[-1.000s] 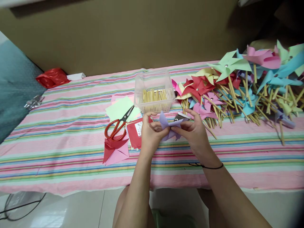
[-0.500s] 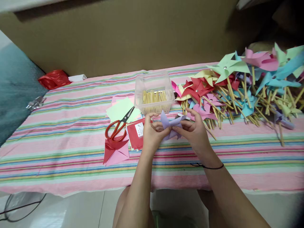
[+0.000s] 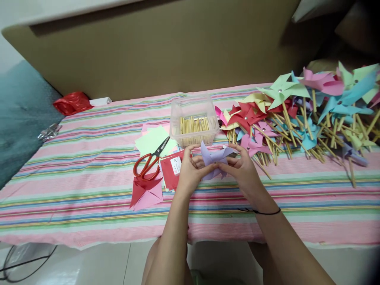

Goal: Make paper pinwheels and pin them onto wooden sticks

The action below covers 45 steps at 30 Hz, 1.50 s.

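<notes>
A purple paper pinwheel (image 3: 211,156) is held up between both hands over the striped cloth. My left hand (image 3: 191,169) pinches its left side with the thumb near the centre. On the other side, my right hand (image 3: 240,167) has its thumb at the middle of the folded blades. Whether a stick or pin sits behind the paper is hidden by the fingers. Just beyond the hands stands a clear plastic box (image 3: 192,102) with several short wooden sticks (image 3: 194,125) inside.
Red-handled scissors (image 3: 146,166) lie on a green paper sheet (image 3: 152,140). Beside them are a red packet of paper (image 3: 170,174) and cut red and pink squares (image 3: 148,198). Finished pinwheels (image 3: 247,117) on sticks are heaped at the right. A red plastic bag (image 3: 73,103) lies far left.
The whole scene has shifted slightly down in view as the head moved. Both hands still hold the purple pinwheel, whose blades now show a little more openly.
</notes>
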Motion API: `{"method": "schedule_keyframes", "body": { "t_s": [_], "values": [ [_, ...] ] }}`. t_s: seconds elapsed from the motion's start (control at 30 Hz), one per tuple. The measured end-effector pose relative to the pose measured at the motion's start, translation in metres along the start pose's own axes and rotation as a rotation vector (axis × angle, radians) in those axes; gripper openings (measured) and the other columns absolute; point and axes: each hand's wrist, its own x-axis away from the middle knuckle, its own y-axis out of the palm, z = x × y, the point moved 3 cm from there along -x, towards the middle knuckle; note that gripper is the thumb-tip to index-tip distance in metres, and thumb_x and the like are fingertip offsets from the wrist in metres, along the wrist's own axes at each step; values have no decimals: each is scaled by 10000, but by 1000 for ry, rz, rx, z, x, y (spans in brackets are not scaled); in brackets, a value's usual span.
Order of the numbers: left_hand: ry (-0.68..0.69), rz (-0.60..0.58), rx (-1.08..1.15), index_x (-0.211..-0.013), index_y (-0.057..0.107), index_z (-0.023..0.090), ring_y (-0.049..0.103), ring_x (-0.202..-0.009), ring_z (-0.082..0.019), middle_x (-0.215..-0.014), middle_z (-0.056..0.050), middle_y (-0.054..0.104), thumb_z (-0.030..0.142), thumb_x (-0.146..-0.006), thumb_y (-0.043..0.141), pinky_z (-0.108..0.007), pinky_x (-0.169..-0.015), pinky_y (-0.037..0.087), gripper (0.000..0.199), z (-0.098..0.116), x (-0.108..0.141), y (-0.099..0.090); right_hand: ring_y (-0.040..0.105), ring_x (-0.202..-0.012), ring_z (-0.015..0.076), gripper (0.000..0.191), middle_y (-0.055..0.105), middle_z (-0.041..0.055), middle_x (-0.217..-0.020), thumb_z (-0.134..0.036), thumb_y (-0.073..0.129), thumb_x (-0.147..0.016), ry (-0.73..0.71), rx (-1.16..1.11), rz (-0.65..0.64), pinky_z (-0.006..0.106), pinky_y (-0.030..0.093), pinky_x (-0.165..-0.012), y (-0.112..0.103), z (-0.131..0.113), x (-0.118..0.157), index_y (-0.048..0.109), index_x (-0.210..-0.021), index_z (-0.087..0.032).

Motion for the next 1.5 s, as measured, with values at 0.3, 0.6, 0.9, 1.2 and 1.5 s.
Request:
{"method": "schedule_keyframes", "body": {
  "t_s": [0.3,0.6,0.9,1.2,1.5],
  "values": [
    [-19,18,109,-1087,428,230,711,-707,-168,-789,-18,752,160,-580,854,-268,-674,555,666,9,8,-9,656,-682,128,652,728,-14,-780,-311,824,-674,9,6,-142,227,498,-608,4,-2,4,455,-1207,-239],
    [43,237,381,-1128,491,205,600,-539,-80,-645,68,658,178,-533,876,-193,-605,489,709,24,18,-31,710,-822,184,336,755,64,-915,-416,748,-769,-140,215,-101,315,558,-784,6,-28,-3,628,-1009,-214],
    [55,256,471,-1128,465,225,666,-706,-135,-793,10,695,185,-556,855,-236,-682,507,693,29,28,-40,694,-928,175,170,740,98,-1004,-102,564,-865,-278,1229,-238,262,518,-855,99,-80,-123,691,-974,-129],
    [14,195,527,-1095,456,231,625,-636,-105,-744,38,680,149,-525,859,-205,-625,485,703,32,35,-48,667,-776,142,239,687,57,-913,-341,608,-924,226,1534,-331,313,562,-723,134,-25,-195,652,-949,-108],
    [-35,46,540,-1098,476,235,624,-615,-116,-735,26,691,145,-490,867,-208,-604,466,728,36,44,-51,654,-741,127,215,670,40,-921,-310,602,-930,453,1471,-309,283,562,-657,134,2,-201,632,-1010,-112]
  ]
}}
